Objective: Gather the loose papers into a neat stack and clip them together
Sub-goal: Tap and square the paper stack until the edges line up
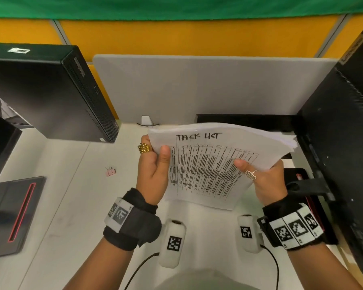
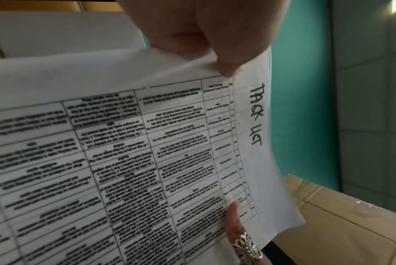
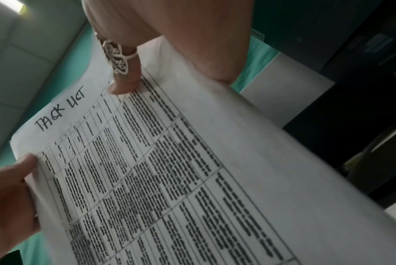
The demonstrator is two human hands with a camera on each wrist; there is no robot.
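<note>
Two hands share the load right now: my left hand [image 1: 155,164] pinches the left edge of the paper stack [image 1: 210,164], thumb on the printed top sheet and fingers behind, and my right hand [image 1: 266,178] pinches the right edge the same way. Both grips are narrow and closed on the sheets. The stack is held up off the desk [image 1: 71,206], tilted toward me, at about 12 o'clock from my wrists, with the handwritten heading along its far edge.

Trouble starts at the stack's 2 o'clock corner, I judge. In the head view the sheets fan out there, their edges stepped and not flush, so the pile is not yet neat. If I clip it like this, the inner sheets could be caught crooked or missed by the clip altogether.

Next risk: the pink binder clip [image 1: 110,171] lies on the desk at about 9 o'clock from the left hand, well apart from the papers. Fetching it means freeing one hand. With a single thumb pinch on one edge, the stack may sag or fan further, and loose inner sheets could slide out.

Space is tight on the right. The black computer case [image 1: 344,143] stands near the fanned corner, and a swing that way could crumple the corner against it.

Tapping the edges square on the desk first looks like the safer course. I cannot tell how many sheets there are, so I cannot judge whether the clip will span them.
</note>
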